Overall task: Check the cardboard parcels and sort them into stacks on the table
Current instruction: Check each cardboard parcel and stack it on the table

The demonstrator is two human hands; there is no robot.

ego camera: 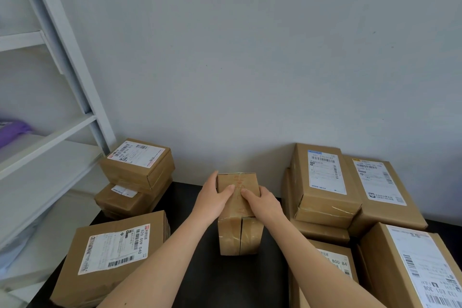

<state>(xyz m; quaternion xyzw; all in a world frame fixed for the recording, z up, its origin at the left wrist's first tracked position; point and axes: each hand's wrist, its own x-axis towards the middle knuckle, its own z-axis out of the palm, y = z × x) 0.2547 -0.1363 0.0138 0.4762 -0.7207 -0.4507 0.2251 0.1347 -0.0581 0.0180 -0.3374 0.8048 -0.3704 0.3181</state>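
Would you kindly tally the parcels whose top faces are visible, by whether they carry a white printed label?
White-labelled parcels: 7
Hand-marked parcel without a printed label: 1
Total: 8
Lower parcels in the stacks have hidden tops, so they are not counted.

Head view, looking forward and down, close over table point(197, 265)

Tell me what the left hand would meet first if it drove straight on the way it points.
The left hand grips the small parcel, so that parcel blocks it at once. Just past its thumb lies the right hand, on the same parcel's top, though the gap between them is hard to judge.
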